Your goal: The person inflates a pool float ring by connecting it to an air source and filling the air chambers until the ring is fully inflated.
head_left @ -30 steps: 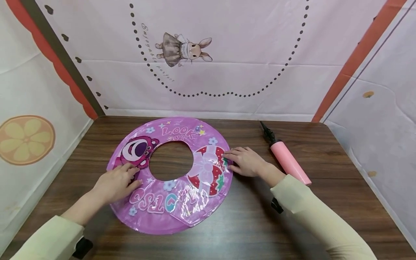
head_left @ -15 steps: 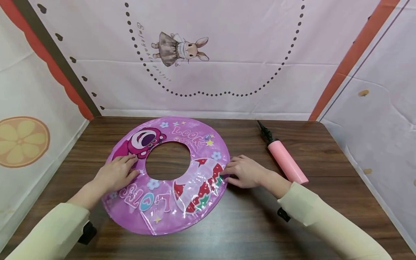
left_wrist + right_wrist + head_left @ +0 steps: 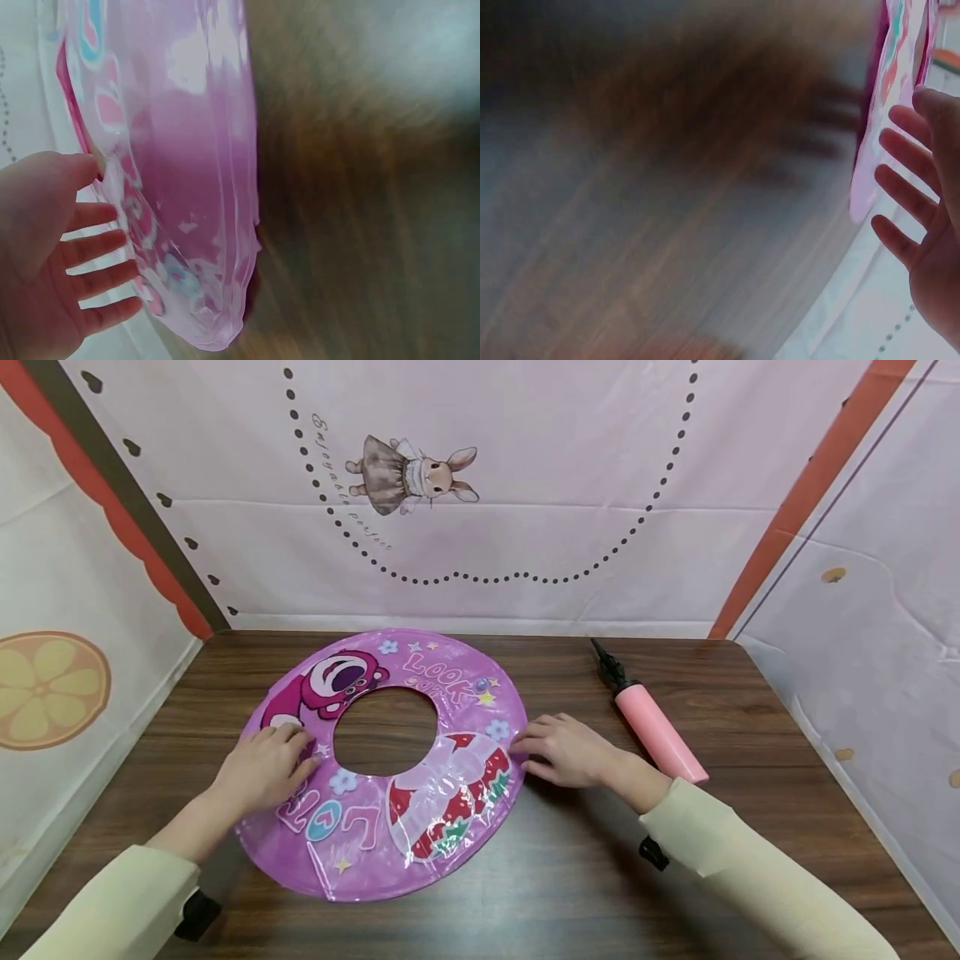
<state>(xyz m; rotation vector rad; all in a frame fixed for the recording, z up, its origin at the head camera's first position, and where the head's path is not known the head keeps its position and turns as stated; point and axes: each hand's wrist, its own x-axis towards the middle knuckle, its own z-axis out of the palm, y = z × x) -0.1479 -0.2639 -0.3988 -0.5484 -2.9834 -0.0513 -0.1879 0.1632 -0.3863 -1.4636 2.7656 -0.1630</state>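
Note:
A purple swim ring (image 3: pixel 360 868) with bear, strawberry and letter prints lies flat on the table, its hole showing the wood below. My left hand (image 3: pixel 262 764) rests on the ring's left side with fingers spread. In the left wrist view those fingers (image 3: pixel 97 281) are nearly straight along the shiny vinyl (image 3: pixel 180 150). At the opposite edge, my right hand (image 3: pixel 562 750) touches the rim beside the strawberry print. The right wrist view shows its fingers (image 3: pixel 907 154) extended and apart next to the ring's edge (image 3: pixel 866 180).
A pink hand pump (image 3: pixel 660 731) with a black nozzle lies to the right of the ring, beyond my right forearm. The wooden table (image 3: pixel 570 885) meets a printed cloth wall (image 3: pixel 525 560) at the back, with more cloth on both sides.
The ring has turned clockwise on the table: the bear print went up and right, the strawberries down and left. Both hands stay at its sides, the right dipping and rising slightly.

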